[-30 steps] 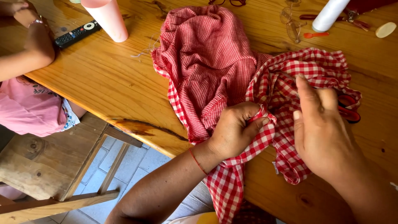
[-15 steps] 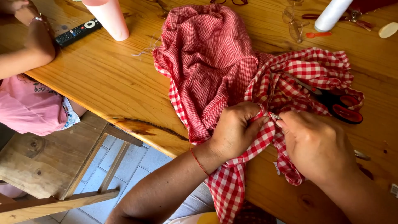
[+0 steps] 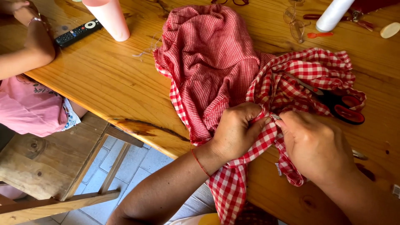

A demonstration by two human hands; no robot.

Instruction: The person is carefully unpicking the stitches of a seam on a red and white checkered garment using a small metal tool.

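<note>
Cloth [image 3: 216, 71], crumpled red-and-white gingham, is pinched by left hand [image 3: 237, 131] while right hand [image 3: 314, 146] grips a needle [image 3: 276, 117].

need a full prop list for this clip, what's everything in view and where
checked cloth: 1 bundle, red and white, table centre, draped over the near edge
scissors: 1, red and black handles, on the cloth at right
remote: 1, black, far left of table
cup: 1, pink, top left
tube: 1, white, top right
glasses: 1, clear, top right
table: 1, wood
chair: 1, wood, lower left
other person: 1, pink top, left edge
left hand: pinching the cloth
right hand: holding a small metal tool, hard to identify, at the cloth
</note>
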